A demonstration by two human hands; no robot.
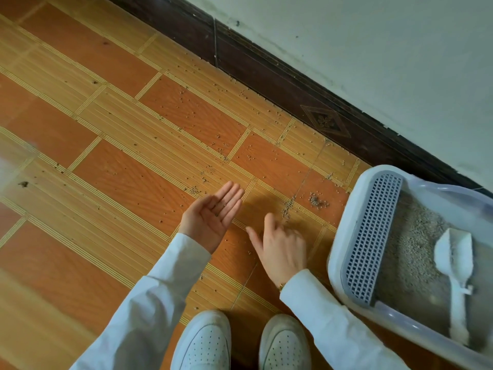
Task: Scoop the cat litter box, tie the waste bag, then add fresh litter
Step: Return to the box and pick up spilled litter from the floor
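A pale litter box [346, 222] stands on the floor at the right, with a grey grid step [373, 236] at its near end and grey litter inside. On that litter lies a white scoop [453, 263]. Loose litter grains [316, 201] are scattered over the floor tiles. My left hand [213, 217] is held palm up with straight fingers and a few grains lie on the palm. My right hand [280, 247] is palm down just above the floor, fingers curled toward the grains beside the box; whether it pinches any grain is hidden.
The orange and tan tiled floor [120, 182] runs to a dark skirting board [293, 89] under a pale wall. My two white shoes [240, 343] stand at the bottom edge. Something pale and blurred [10, 161] shows at the left edge.
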